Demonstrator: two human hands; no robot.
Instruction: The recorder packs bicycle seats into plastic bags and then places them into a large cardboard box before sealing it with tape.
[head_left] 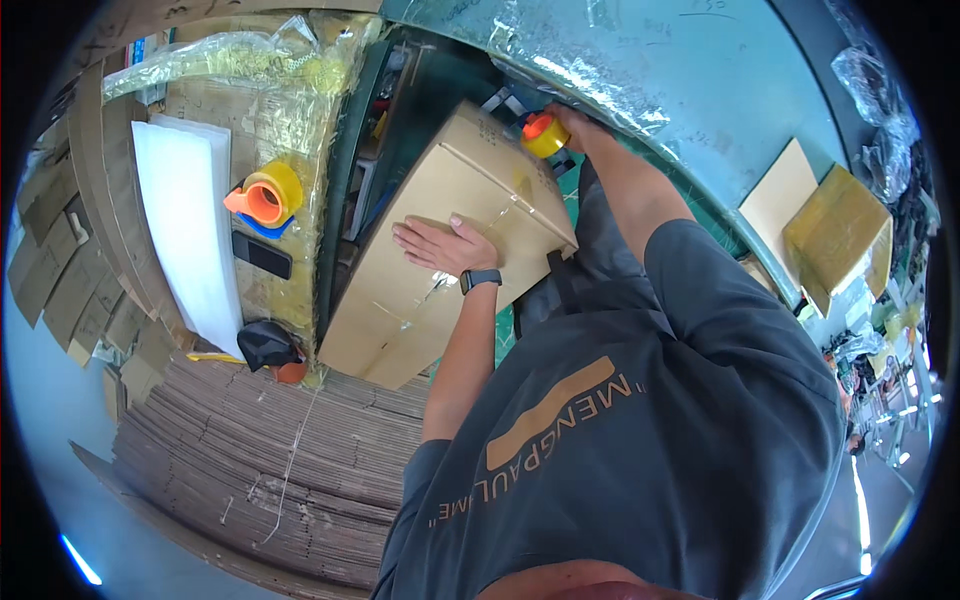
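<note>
A large brown cardboard box stands tilted in front of me, with clear tape along its top seam. My left hand lies flat on its top, fingers stretched out, a dark watch on the wrist. At the far right end of the box, my right hand is closed round a tape dispenser with an orange hub and a yellow roll. The dispenser is beside the box's end; its handle is mostly hidden by my fingers, and I cannot tell whether it touches the cardboard.
A tape-covered bench on the left carries a second tape dispenser, a dark phone and white foam sheets. Flattened cardboard is stacked nearer. A blue-green table at right holds an open carton.
</note>
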